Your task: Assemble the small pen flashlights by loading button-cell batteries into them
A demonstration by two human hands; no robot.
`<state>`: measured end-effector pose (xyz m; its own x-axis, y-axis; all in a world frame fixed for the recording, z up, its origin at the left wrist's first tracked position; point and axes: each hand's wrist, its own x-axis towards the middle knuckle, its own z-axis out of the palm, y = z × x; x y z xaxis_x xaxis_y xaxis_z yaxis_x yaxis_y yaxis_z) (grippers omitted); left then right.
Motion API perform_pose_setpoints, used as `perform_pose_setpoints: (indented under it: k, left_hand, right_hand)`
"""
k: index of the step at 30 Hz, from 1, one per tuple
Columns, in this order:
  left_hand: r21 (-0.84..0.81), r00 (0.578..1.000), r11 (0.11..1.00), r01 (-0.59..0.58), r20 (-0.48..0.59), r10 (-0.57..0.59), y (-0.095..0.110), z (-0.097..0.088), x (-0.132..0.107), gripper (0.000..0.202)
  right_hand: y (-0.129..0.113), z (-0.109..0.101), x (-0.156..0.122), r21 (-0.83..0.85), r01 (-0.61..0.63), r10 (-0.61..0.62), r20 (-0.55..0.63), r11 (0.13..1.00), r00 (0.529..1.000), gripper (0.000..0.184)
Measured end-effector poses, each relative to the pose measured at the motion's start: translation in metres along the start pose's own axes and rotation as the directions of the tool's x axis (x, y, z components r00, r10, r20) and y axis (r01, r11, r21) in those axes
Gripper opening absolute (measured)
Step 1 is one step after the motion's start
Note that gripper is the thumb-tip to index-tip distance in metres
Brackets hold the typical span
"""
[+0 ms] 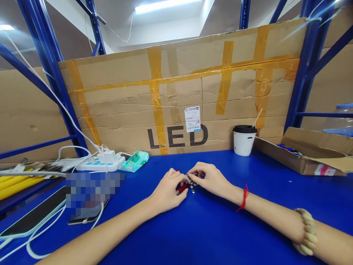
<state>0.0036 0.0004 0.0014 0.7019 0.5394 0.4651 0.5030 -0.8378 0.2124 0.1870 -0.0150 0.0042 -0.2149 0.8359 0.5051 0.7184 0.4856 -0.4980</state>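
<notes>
Right hand (208, 179), with a beaded bracelet (306, 232) up its forearm and a red cord (243, 198) near the wrist, curls inward, thumb and fingertips drawn close at a cluster of small shiny bits (193, 191); whether they pinch one I cannot tell. Left hand (168, 187) has thumb and fingers closed around a dark red piece (182, 189), which sits just above the middle of the blue surface (176, 239), beside that cluster.

The red piece looks glossy and stiff, probably light, perhaps a little slippery; its longer sides seem the place to hold it, between thumb and forefinger. The bits look hard and round enough to roll, so each would want a fingertip pinch and little force. How they join the red piece, if at all, is hidden by the fingers.

Off to the left lie a phone (35, 211) and a dark device (86, 216) among white cables. Farther back are a white power strip (91, 164), a green packet (137, 161), a lidded paper cup (244, 142) and, at right, an open cardboard tray (286, 159). Behind them stands a taped cardboard panel (124, 110) lettered LED.
</notes>
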Motion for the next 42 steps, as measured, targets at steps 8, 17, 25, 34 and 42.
perform_pose_setpoints:
  k: [8,17,25,34,42]
  left_hand:
    - [0.053,0.988,0.989,0.135,-0.081,-0.130,0.002,-0.001,0.001,0.020]
    - [0.012,0.974,0.974,0.227,-0.020,-0.227,-0.004,0.005,-0.001,0.047]
    - [0.062,0.939,0.938,0.342,-0.001,-0.343,-0.007,0.005,-0.001,0.037]
    - [0.086,0.912,0.908,0.409,-0.035,-0.408,-0.013,0.010,-0.001,0.035]
    - [0.132,0.921,0.913,0.386,-0.006,-0.389,-0.013,0.009,0.000,0.026]
  right_hand:
    - [-0.005,-0.003,-0.002,-0.003,0.105,-0.105,0.024,0.994,0.994,0.014]
    - [-0.010,-0.002,-0.008,0.115,0.238,-0.261,0.265,0.964,0.928,0.017]
    - [-0.008,-0.004,-0.006,0.006,0.237,-0.231,0.252,0.971,0.940,0.020]
    - [-0.007,-0.001,-0.009,-0.078,0.222,-0.174,0.398,0.972,0.901,0.040]
    - [-0.006,-0.001,-0.005,-0.072,0.228,-0.173,0.445,0.971,0.878,0.037]
